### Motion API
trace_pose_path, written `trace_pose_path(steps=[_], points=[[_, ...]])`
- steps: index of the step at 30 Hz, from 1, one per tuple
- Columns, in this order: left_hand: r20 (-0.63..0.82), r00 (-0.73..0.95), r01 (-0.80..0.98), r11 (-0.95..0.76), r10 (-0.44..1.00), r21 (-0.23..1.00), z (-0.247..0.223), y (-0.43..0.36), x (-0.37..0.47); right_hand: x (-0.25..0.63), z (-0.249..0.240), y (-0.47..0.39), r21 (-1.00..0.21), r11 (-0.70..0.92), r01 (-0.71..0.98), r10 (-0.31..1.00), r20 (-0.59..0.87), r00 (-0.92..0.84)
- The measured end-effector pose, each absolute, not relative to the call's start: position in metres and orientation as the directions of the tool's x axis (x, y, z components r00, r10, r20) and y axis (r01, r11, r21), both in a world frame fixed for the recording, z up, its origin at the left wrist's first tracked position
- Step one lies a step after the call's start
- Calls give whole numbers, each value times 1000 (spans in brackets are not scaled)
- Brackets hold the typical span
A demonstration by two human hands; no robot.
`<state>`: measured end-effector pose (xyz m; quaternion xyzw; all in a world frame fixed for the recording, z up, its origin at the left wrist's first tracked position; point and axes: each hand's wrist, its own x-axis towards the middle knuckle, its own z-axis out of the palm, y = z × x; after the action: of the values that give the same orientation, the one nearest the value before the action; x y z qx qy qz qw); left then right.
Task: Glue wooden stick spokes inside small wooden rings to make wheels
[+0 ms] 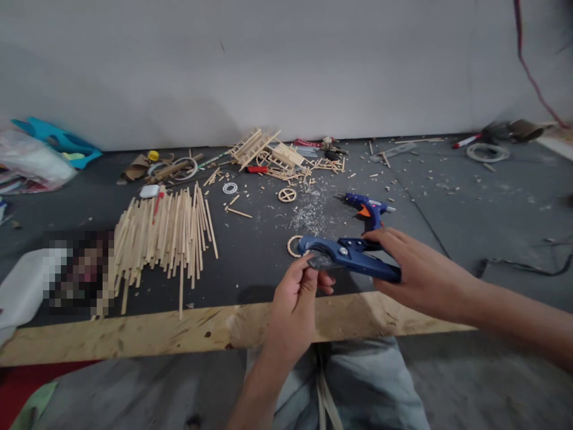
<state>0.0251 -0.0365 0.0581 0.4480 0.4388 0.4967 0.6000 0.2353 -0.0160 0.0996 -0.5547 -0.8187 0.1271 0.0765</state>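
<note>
- The right hand (414, 263) is clamped on the blue cutter (356, 261), above the dark bench (250, 239).
- The cutter's long axis runs sideways, head leftward, handles rightward and slightly lower.
- The left hand (296, 292) bunches at the head; whether it grips anything, I can't tell.
- Far left, a bright blue tray (50, 129) holds something yellowish (74, 156).

Left hand (295, 298), right hand (409, 260) bare, forearms (514, 315) too; pale grey-blue trousers (380, 382), whitish cord (330, 408) at front, probably drawstring.
</note>
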Motion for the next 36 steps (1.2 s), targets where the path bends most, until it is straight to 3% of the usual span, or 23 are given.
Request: trace_pose_path(steps=[7, 25, 36], points=[[-73, 87, -250, 93, 994, 964, 55, -37, 28, 228, 106, -23, -295, 332, 896, 931, -49, -361], [-68, 56, -104, 74, 996, 992, 63, -41, 24, 219, 111, -26, -301, 284, 911, 938, -109, -328], [-194, 44, -273, 198, 980, 941, 53, -36, 30, 214, 102, -16, -273, 245, 930, 937, -179, -299]])
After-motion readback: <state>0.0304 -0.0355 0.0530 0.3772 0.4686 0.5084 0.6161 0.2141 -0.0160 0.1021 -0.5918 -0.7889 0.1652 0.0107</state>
